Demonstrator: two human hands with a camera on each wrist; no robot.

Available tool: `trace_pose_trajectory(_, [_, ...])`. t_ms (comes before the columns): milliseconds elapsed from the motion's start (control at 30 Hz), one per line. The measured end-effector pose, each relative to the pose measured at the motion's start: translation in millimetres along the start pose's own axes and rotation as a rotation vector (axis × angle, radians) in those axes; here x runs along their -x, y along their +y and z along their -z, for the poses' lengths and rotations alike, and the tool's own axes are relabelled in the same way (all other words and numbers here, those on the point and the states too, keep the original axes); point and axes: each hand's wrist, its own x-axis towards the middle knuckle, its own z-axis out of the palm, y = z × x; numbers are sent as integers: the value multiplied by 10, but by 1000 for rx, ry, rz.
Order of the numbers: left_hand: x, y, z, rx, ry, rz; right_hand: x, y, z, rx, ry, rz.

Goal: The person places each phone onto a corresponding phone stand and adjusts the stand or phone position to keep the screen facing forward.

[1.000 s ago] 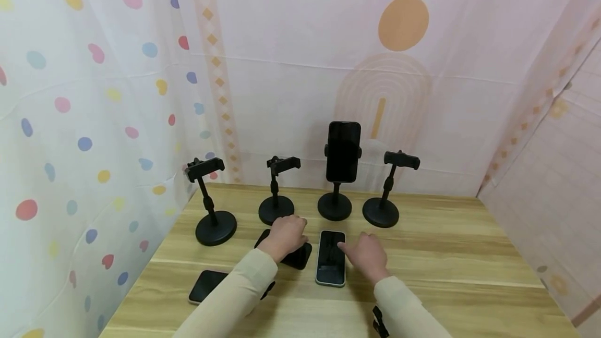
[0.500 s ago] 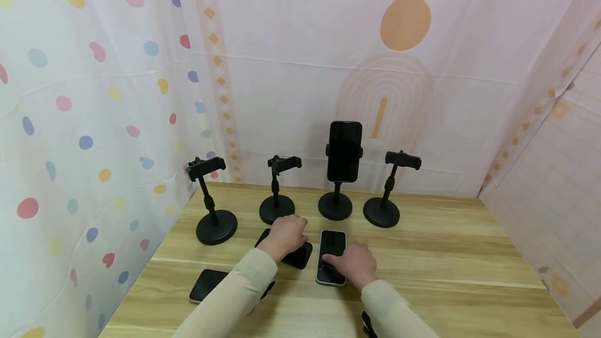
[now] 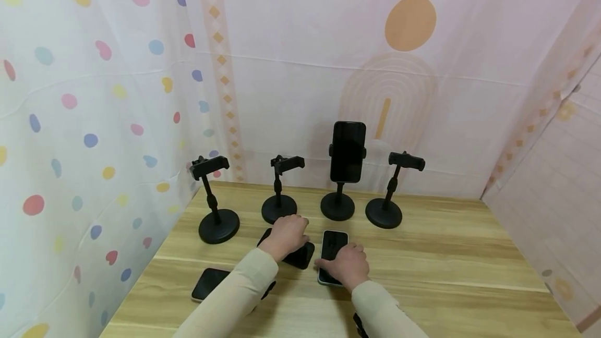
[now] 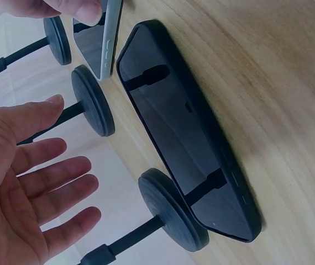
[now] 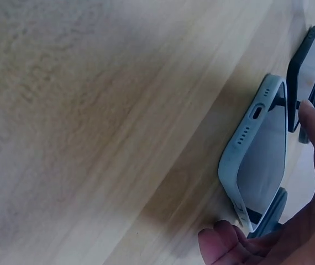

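My left hand [image 3: 285, 236] hovers above a black-cased smartphone [image 3: 301, 256] lying flat and angled on the wooden table. In the left wrist view its fingers are spread and apart from that phone. My right hand [image 3: 349, 265] reaches over a second smartphone [image 3: 331, 243] in a pale case, lying screen up. Its thumb is on the left side of this phone and the other fingers [image 5: 221, 243] are by the right edge. In the right wrist view the thumb stands away from the case; whether the fingers touch it cannot be told.
Several black phone stands line the back of the table [image 3: 446, 254]. One carries an upright smartphone [image 3: 347, 153]; the left stand [image 3: 219, 226], middle-left stand [image 3: 279, 208] and right stand [image 3: 383, 214] have bare holders. Another smartphone [image 3: 208, 283] lies partly behind my left sleeve. Curtains hang behind.
My right hand has moved leftward over the pale-cased phone, its thumb crossing from the right edge to the left side. The left hand stays over the black phone. The view has shifted slightly.
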Motion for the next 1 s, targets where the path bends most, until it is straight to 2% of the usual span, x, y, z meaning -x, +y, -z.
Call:
trace_pose_trajectory(333, [16, 15, 21, 29, -18, 7, 41, -13, -51, 63, 28, 18])
trace_pose_trajectory(533, [31, 16, 28, 25, -16, 2, 37, -16, -73, 109, 19, 9])
trace_pose_trajectory(1000, [32, 17, 18, 8, -27, 4, 40, 35, 11, 47, -40, 27])
